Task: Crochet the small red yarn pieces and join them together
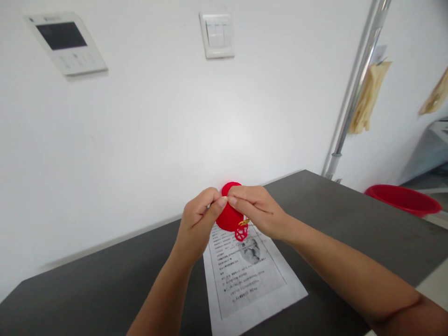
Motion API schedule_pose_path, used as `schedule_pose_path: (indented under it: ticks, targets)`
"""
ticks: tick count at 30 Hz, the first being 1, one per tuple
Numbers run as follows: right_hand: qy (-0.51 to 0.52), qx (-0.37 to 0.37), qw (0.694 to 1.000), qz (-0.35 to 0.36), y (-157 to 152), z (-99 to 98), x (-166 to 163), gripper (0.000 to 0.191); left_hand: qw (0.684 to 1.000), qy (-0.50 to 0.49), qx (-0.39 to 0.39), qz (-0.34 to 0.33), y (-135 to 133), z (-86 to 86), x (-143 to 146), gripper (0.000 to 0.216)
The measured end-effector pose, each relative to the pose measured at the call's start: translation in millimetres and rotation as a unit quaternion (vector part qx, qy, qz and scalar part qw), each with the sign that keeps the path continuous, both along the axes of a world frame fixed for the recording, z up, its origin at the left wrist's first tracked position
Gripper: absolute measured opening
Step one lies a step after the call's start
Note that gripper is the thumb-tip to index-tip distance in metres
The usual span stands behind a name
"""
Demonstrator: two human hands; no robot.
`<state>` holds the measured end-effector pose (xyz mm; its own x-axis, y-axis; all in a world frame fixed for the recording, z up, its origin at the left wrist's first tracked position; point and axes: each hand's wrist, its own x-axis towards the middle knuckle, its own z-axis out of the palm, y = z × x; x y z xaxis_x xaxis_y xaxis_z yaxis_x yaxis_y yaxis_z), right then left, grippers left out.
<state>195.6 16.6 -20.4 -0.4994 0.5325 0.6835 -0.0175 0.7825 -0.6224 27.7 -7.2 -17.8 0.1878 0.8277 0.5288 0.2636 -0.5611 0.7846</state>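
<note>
A bright red, rounded soft-looking piece [229, 218] is between my two hands, over the upper part of a printed sheet. At its waist, my left hand [201, 217] pinches with thumb and forefinger. My right hand [257, 210] is closed in a similar pinch from the other side, its thumb tip almost touching the left one. Beside the right fingers hang openwork red loops [241, 232] and a small gold-coloured piece [244, 223]. The exact kind of red piece does not show, and the fingers cover its middle.
The printed paper [245, 284] lies on a dark grey tabletop [105, 284] against a white wall. On the wall are a light switch [219, 35] and an intercom panel [66, 44]. A metal pole [357, 88], hanging yellowish gloves [369, 95] and a red basin [402, 199] are at the right.
</note>
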Motion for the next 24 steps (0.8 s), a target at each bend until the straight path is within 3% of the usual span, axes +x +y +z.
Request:
schedule_pose_path:
  ticks: [4,8,13,17,21,24]
  targets:
    - [0.012,-0.064,0.998,0.022,0,-2.5,-3,0.039,0.995,-0.082,-0.049,0.001,5,-6.7,0,0.038]
    - [0.022,-0.106,0.994,0.027,0,-3.6,-3,0.040,0.989,-0.141,-0.025,0.043,5,-7.8,2,0.039]
    - [0.012,-0.110,0.994,0.001,0,-1.6,-1,0.025,0.992,-0.061,0.028,0.104,0,-0.5,3,0.041]
    - [-0.006,-0.062,0.998,-0.033,1,-1.3,0,0.029,0.996,0.013,0.039,0.081,0,1.9,2,0.031]
    - [0.033,-0.033,0.999,-0.001,0,-3.0,1,0.038,0.995,-0.088,-0.043,0.029,1,-0.9,6,0.035]
    - [0.061,-0.078,0.995,0.029,2,-5.6,-2,0.042,0.979,-0.167,-0.116,-0.015,1,-1.6,10,0.037]
